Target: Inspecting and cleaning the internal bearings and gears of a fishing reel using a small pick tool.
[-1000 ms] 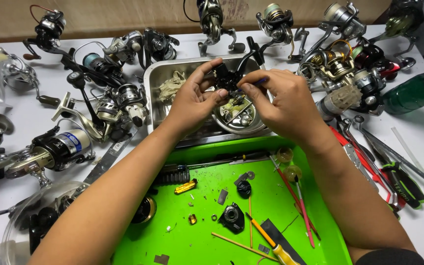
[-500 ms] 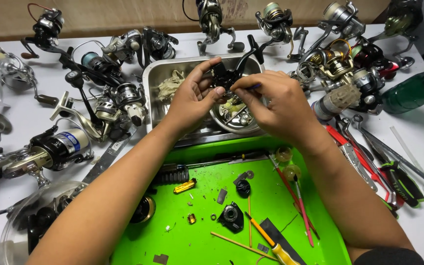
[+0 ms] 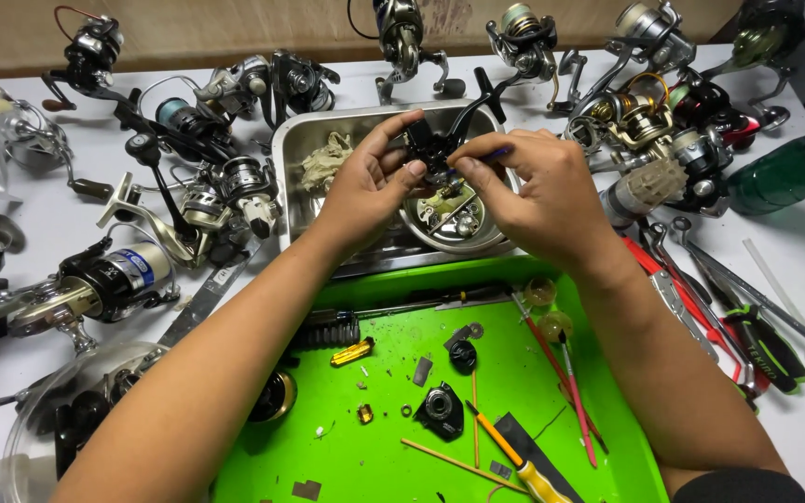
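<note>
Both my hands meet over a steel tray (image 3: 293, 149). My left hand (image 3: 365, 191) grips a black fishing reel body (image 3: 435, 149) between thumb and fingers. My right hand (image 3: 538, 191) pinches a small purple-tipped tool against the same reel body. Under them, inside the tray, stands a round metal bowl (image 3: 454, 222) with small reel parts. A crumpled greasy rag (image 3: 326, 160) lies in the tray's left part.
A green tray (image 3: 505, 391) near me holds small black parts, a yellow-handled screwdriver (image 3: 524, 466), sticks and brushes. Several fishing reels (image 3: 95, 279) crowd the white table on the left and along the back. Pliers and wrenches (image 3: 747, 317) lie right, by a green bottle (image 3: 789, 172).
Both hands with the reel body stay over the tray. The fingers have shifted only slightly on the part.
</note>
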